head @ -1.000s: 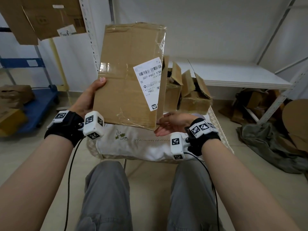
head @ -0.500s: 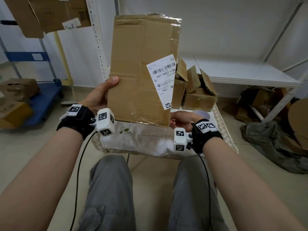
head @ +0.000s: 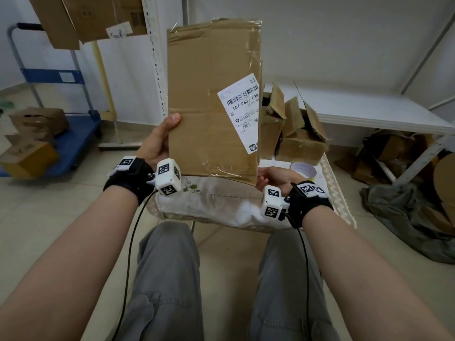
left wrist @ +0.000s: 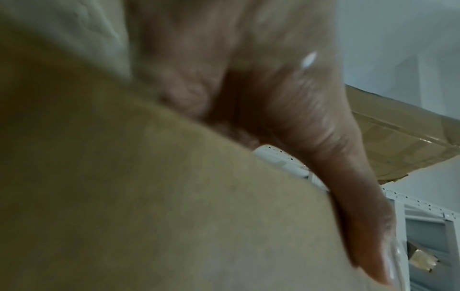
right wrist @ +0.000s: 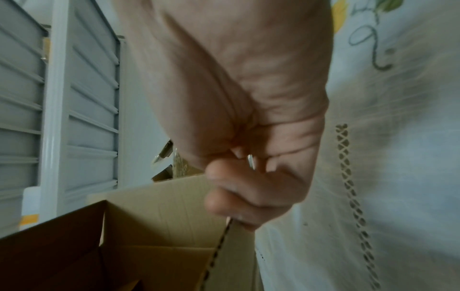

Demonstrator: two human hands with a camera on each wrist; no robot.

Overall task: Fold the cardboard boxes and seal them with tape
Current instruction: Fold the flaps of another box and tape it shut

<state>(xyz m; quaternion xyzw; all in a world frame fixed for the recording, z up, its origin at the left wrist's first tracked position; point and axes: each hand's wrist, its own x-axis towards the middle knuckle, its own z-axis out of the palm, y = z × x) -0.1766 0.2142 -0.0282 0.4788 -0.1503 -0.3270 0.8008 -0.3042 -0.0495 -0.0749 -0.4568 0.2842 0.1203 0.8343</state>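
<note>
A flattened brown cardboard box (head: 209,107) with old clear tape and a white shipping label (head: 242,112) stands upright in front of me. My left hand (head: 160,141) grips its left edge, thumb on the front face (left wrist: 174,206). My right hand (head: 268,175) pinches the lower right corner; the right wrist view shows the fingers (right wrist: 234,193) curled over the cardboard edge (right wrist: 219,242), with the box's inside partly open below. A roll of tape (head: 303,169) lies on the cloth-covered table (head: 221,200) just behind my right hand.
Two open-flapped boxes (head: 300,136) sit at the table's back. A blue trolley (head: 61,134) with boxes stands left, a white shelf (head: 369,112) to the right, and a dark cloth heap (head: 406,217) on the floor. My knees are under the table's near edge.
The box has swung from tilted to upright and closed flatter. Both hands kept their hold; the right hand shifted closer to the lower right corner.
</note>
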